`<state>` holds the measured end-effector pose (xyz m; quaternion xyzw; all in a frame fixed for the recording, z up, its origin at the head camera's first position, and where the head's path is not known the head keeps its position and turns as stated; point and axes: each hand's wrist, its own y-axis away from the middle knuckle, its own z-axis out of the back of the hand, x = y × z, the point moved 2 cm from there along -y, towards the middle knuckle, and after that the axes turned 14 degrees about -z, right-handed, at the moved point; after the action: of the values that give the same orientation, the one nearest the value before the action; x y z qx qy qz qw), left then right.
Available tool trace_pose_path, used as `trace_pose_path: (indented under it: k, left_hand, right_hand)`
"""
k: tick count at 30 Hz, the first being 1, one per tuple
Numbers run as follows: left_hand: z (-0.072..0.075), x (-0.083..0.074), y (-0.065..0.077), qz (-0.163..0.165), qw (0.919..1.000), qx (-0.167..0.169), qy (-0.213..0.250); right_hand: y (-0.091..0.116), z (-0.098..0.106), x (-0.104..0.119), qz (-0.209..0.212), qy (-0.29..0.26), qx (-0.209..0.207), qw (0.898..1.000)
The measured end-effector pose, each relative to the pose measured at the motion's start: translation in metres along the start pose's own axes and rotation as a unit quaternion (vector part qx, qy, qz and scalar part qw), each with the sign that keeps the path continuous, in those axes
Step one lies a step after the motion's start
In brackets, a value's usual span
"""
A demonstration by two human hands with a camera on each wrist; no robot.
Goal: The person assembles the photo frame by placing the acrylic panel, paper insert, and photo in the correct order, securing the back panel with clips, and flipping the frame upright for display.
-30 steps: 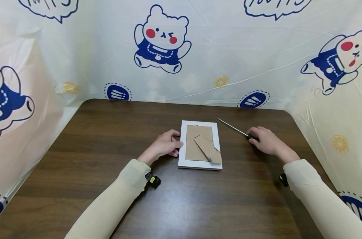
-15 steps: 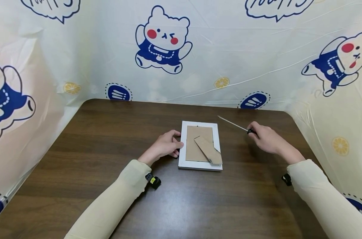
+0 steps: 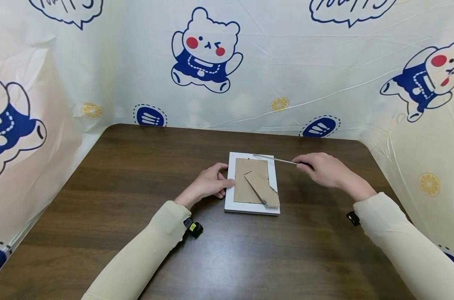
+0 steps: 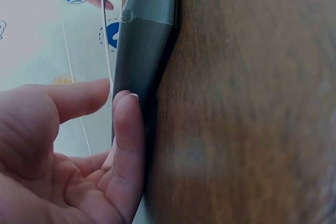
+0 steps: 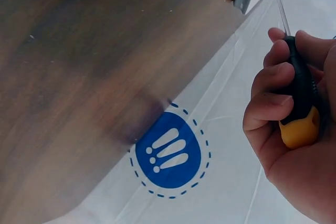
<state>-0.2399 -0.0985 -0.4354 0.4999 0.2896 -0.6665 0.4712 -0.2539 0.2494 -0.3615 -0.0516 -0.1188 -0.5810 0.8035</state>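
Observation:
A white picture frame (image 3: pixel 249 208) lies back side up on the table, its brown backing board (image 3: pixel 242 183) showing. A cardboard stand flap (image 3: pixel 263 191) slants over the board toward the lower right edge. On the frame's left edge, my left hand (image 3: pixel 207 184) holds with the thumb over the rim and fingers against the side; the left wrist view shows the little finger along the side wall. My right hand (image 3: pixel 324 168) grips a screwdriver with a black and yellow handle (image 5: pixel 300 85). Its thin metal shaft (image 3: pixel 281 159) points left, the tip overlapping the frame's top rim.
The dark wood table (image 3: pixel 155 166) spreads out around the frame. Behind it and at both sides hangs a pale curtain (image 3: pixel 137 62) printed with cartoon bears. A small black device sits at each wrist by the sleeve cuffs.
My right hand has lifted the screwdriver from the table on the right and moved it left, bringing the tip over the frame's top rim. My left hand stays on the frame.

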Motion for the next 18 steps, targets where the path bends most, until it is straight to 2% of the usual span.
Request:
trace_pose_path:
  k: [8, 18]
  left_hand:
    - [-0.0002, 0.0007, 0.0017, -0.015, 0.9996, 0.002, -0.025]
    - [-0.0010, -0.0030, 0.0027, -0.007, 0.9998, 0.003, -0.019]
  right_hand:
    - [-0.0060, 0.0027, 0.0066, 0.009, 0.017, 0.023, 1.000]
    - [-0.0107, 0.0069, 0.0086, -0.012, 0.026, 0.051, 0.998]
